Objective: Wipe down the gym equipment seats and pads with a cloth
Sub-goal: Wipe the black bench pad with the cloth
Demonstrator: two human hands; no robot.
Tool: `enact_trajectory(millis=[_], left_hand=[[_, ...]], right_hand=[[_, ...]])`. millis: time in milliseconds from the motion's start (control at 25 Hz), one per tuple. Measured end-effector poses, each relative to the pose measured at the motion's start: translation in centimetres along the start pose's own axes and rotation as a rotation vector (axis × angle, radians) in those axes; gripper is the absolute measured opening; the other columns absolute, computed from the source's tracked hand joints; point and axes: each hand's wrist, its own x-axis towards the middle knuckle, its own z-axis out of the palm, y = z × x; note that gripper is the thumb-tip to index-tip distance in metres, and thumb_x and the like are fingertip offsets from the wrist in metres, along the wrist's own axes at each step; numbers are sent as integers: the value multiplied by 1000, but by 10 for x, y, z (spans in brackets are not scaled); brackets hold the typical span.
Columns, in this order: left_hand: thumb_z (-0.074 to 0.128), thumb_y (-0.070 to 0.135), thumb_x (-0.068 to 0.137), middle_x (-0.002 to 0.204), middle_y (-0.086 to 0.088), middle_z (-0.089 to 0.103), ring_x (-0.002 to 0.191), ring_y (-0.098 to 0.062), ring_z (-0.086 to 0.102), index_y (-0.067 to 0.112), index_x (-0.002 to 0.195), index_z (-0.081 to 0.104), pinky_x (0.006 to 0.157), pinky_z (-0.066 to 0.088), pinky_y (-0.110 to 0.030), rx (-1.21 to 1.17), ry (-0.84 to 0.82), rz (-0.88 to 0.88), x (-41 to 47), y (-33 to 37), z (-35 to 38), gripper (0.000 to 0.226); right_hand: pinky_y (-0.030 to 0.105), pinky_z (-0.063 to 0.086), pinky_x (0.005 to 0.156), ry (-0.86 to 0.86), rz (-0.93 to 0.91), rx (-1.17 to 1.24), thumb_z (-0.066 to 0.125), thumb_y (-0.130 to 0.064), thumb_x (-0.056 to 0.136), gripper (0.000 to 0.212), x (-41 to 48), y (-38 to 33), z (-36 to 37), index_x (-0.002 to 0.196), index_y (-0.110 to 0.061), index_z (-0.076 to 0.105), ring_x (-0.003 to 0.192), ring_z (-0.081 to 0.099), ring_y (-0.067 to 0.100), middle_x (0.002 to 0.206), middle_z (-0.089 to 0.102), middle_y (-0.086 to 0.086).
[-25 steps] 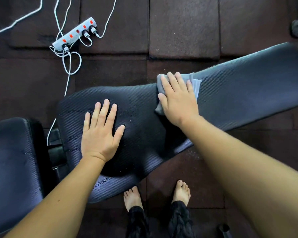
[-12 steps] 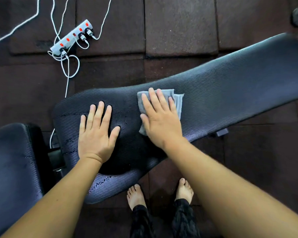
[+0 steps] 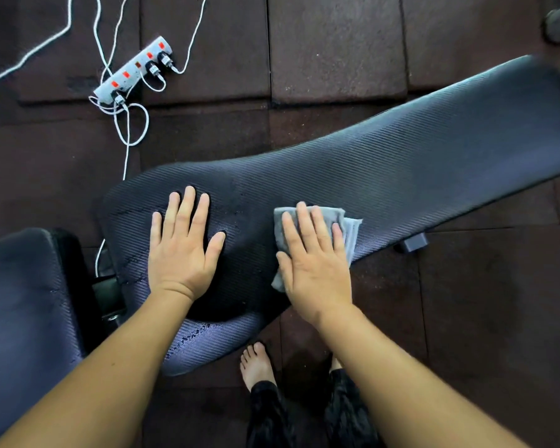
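Note:
A long dark ribbed bench pad point(image 3: 401, 176) runs from the lower left to the upper right of the head view. My left hand point(image 3: 183, 250) lies flat on its wide near end, fingers spread, holding nothing. My right hand point(image 3: 314, 257) presses a folded grey cloth point(image 3: 349, 227) flat against the pad near its front edge. The cloth shows above and beside my fingers; most of it is hidden under my palm. A second dark seat pad point(image 3: 23, 312) sits at the left edge.
A white power strip point(image 3: 133, 71) with red switches and white cables point(image 3: 126, 130) lies on the dark rubber floor tiles point(image 3: 337, 43) beyond the bench. My bare feet point(image 3: 256, 367) stand just below the pad. A dark bench foot point(image 3: 414, 244) pokes out under the pad's front edge.
My right hand has slid the cloth from the pad's far edge toward me, down to its front edge. My left hand has stayed planted on the wide end.

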Motion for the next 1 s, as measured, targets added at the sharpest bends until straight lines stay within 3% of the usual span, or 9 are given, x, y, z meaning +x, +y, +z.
enact_trajectory(millis=[120, 240, 360, 480, 600, 680, 760, 880, 1000], left_hand=[[27, 58, 102, 173, 2, 8, 159, -21, 2, 25, 164, 18, 128, 6, -51, -6, -7, -4, 0, 0, 0, 71], [24, 60, 102, 173, 3, 5, 159, -20, 0, 26, 164, 15, 128, 5, -50, 1, -25, -1, 1, -1, -1, 71], [22, 61, 103, 173, 2, 3, 159, -21, -3, 26, 165, 11, 128, 4, -50, 7, -49, 5, 1, -2, -1, 71], [26, 59, 105, 173, 0, 4, 159, -23, -2, 24, 165, 12, 128, 6, -51, -16, -67, 20, 1, -1, -8, 71], [27, 58, 104, 173, -3, 7, 159, -25, 2, 21, 164, 15, 128, 10, -50, -45, -80, 35, -7, -8, -18, 72], [26, 58, 104, 173, -3, 6, 159, -24, 1, 21, 165, 14, 128, 9, -49, -71, -94, 28, -20, -21, -24, 72], [24, 59, 104, 173, -2, 6, 159, -24, 0, 21, 164, 14, 128, 8, -48, -81, -92, 14, -33, -39, -28, 72], [17, 61, 102, 173, -2, 7, 159, -24, 2, 21, 164, 15, 128, 9, -48, -58, -67, -5, -46, -78, -32, 74], [17, 62, 101, 172, -3, 11, 159, -26, 6, 19, 164, 18, 127, 12, -49, -50, -45, -24, -55, -114, -35, 76]], right_hand=[[57, 26, 119, 9, -162, -4, 36, -45, 99, 62, 17, 54, -11, 157, -21, 35, 153, 25, 29, 166, 27, 6], [56, 18, 123, 35, 147, -22, 28, -46, 100, 64, 43, 105, -27, 159, -21, 28, 155, 17, 30, 168, 20, 7], [55, 17, 122, 120, 358, -37, 31, -47, 98, 68, 38, 57, -15, 159, -17, 28, 155, 16, 32, 168, 18, 11], [54, 15, 122, 34, 128, -16, 36, -45, 98, 68, -3, -33, 6, 159, -18, 26, 155, 14, 30, 169, 16, 10], [56, 23, 121, -88, -170, 10, 33, -45, 99, 64, -12, -45, 5, 157, -18, 33, 154, 20, 29, 167, 24, 7], [58, 25, 119, -86, -163, -13, 28, -45, 99, 65, 21, -27, -4, 157, -17, 33, 153, 21, 31, 167, 24, 9], [56, 18, 122, -45, 4, -47, 26, -44, 102, 63, 66, -20, -12, 159, -17, 25, 155, 15, 31, 168, 18, 9], [53, 8, 125, -9, 196, -34, 30, -42, 106, 63, 93, -68, -8, 162, -18, 15, 156, 6, 30, 170, 9, 9], [54, 13, 123, -51, -76, -54, 32, -43, 103, 65, 44, -129, 15, 161, -17, 20, 156, 11, 30, 169, 13, 8]])
